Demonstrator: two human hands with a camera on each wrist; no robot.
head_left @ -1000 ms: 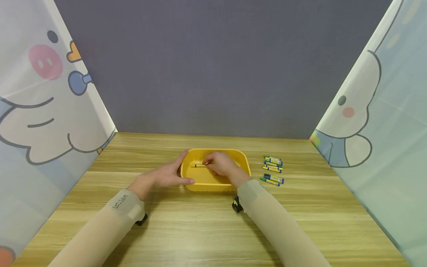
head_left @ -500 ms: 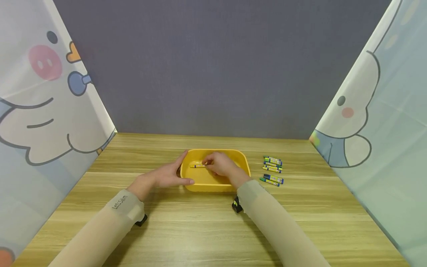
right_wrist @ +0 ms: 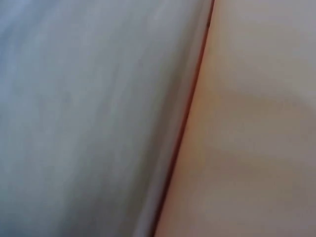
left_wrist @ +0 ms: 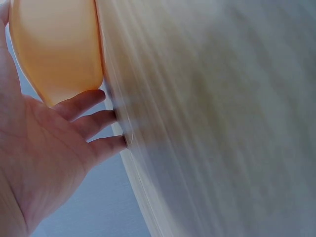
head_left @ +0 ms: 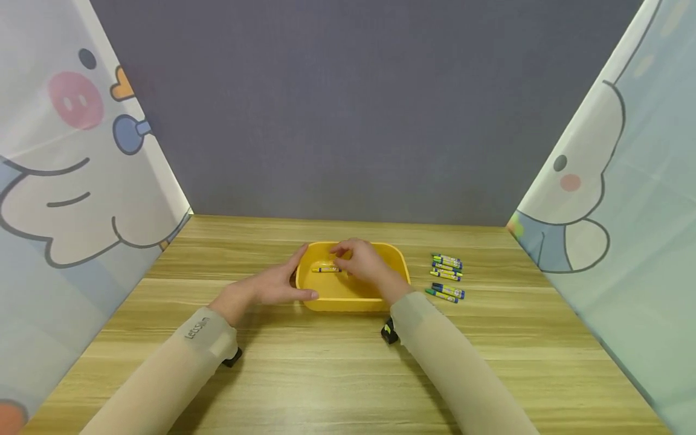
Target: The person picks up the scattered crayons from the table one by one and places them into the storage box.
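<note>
A yellow plastic bin [head_left: 348,305] stands on the wooden table. My left hand [head_left: 277,284] spans its left end, thumb on the front rim and index finger by the back left corner. In the left wrist view the other fingers of that hand [left_wrist: 54,143] are spread, fairly straight, against the orange-looking bin wall [left_wrist: 59,44]. One crayon [head_left: 326,269] with a yellow and blue wrapper lies on the bin's floor. Just right of and above it is my right hand [head_left: 363,260], fingers loosely bent, apart from the crayon. Only a blurred bin wall [right_wrist: 247,123] fills the right wrist view's right side.
Right of the bin, several crayons [head_left: 447,266] lie side by side, and a dark one [head_left: 448,290] and a green-tipped one [head_left: 441,295] lie nearer. A grey panel [head_left: 348,115] closes the table's back; cartoon-printed cloths hang at both sides.
My right hand has let go of the crayon and lifted slightly away, so more of the crayon shows in the bin. The left hand has stayed at the bin's left end.
</note>
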